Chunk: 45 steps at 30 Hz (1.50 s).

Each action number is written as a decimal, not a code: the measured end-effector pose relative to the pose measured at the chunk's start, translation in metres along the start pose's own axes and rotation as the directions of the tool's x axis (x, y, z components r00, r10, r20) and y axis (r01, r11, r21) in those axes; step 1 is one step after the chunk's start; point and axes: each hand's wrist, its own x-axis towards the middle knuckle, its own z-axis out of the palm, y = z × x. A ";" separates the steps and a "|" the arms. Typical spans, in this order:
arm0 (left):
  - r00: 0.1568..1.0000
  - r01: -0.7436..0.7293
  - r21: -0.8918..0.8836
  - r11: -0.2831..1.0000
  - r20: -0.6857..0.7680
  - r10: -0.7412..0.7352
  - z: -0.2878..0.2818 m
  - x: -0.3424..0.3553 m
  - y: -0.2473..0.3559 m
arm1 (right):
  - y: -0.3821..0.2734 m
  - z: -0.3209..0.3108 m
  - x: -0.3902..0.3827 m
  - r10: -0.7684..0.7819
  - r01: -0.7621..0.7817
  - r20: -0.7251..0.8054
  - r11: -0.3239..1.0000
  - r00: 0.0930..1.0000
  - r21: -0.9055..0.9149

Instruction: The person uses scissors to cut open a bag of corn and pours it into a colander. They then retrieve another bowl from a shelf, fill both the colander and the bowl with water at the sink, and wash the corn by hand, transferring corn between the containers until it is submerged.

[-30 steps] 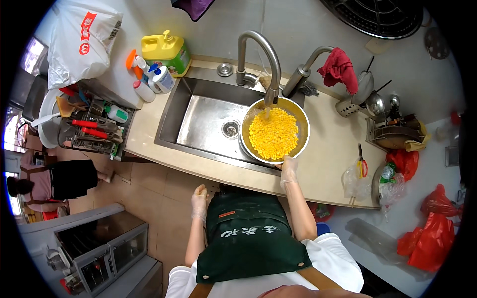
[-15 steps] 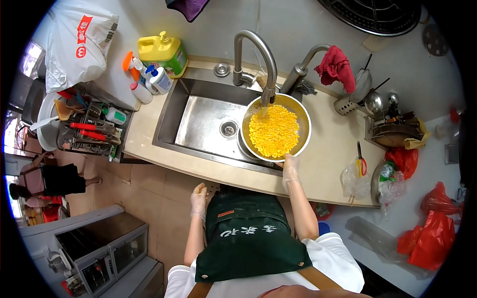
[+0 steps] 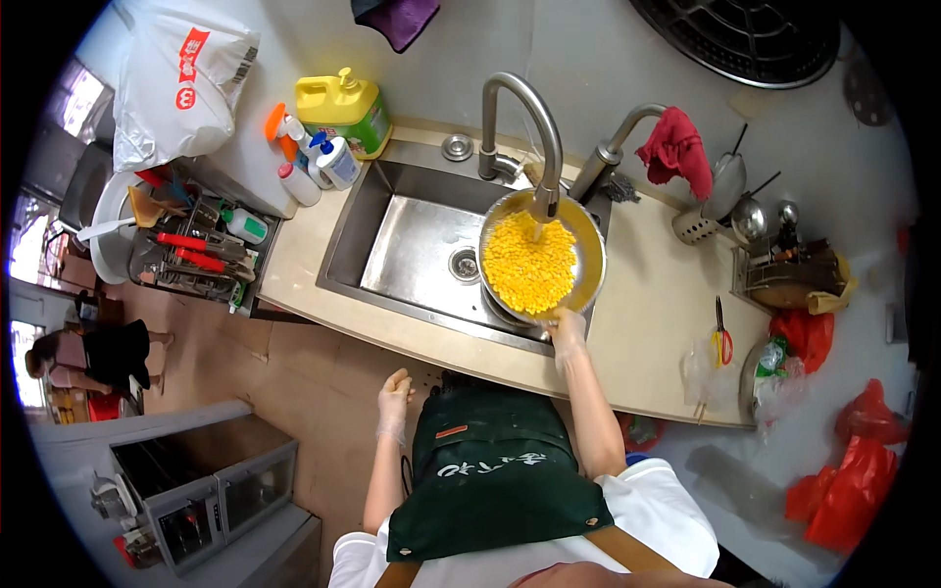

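My right hand (image 3: 567,335), in a clear glove, grips the near rim of a round metal bowl (image 3: 591,257). Yellow corn kernels (image 3: 527,269) lie heaped in its left part, while bare metal shows on the right. The bowl is held over the right end of the steel sink (image 3: 407,240), beneath the spout of a tall faucet (image 3: 549,147), and water runs from it onto the corn. My left hand (image 3: 395,400), gloved too, hangs in front of the counter with its fingers curled in and nothing seen in them.
A yellow-green jug (image 3: 343,113) and several bottles stand left of the sink. Red cloth (image 3: 676,152) drapes over a second faucet. Scissors (image 3: 722,343) lie on the right counter (image 3: 647,294), near a rack. A person (image 3: 98,358) is far left, beyond a glass-doored cabinet (image 3: 211,490).
The corn has shifted to the bowl's left side, baring metal on the right. The spout now sits further over the bowl. My left hand stays low, and the whole view has shifted slightly.
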 end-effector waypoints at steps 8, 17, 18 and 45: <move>0.999 0.034 -0.071 0.997 -0.010 -0.034 -0.002 -0.003 0.005 | 0.009 0.022 0.027 0.029 -0.036 -0.099 0.996 0.995 -0.078; 0.999 0.039 -0.070 0.997 0.013 -0.038 -0.006 -0.009 0.015 | 0.026 0.028 0.053 0.012 -0.015 -0.061 0.999 0.998 -0.044; 0.999 0.032 -0.094 0.995 0.001 -0.032 -0.008 -0.010 0.014 | 0.025 0.026 0.047 0.037 -0.038 -0.019 0.997 0.999 -0.060; 0.997 0.019 -0.068 0.997 0.077 -0.014 0.018 -0.002 0.036 | -0.025 0.053 0.040 0.019 -0.004 0.063 0.975 0.998 -0.224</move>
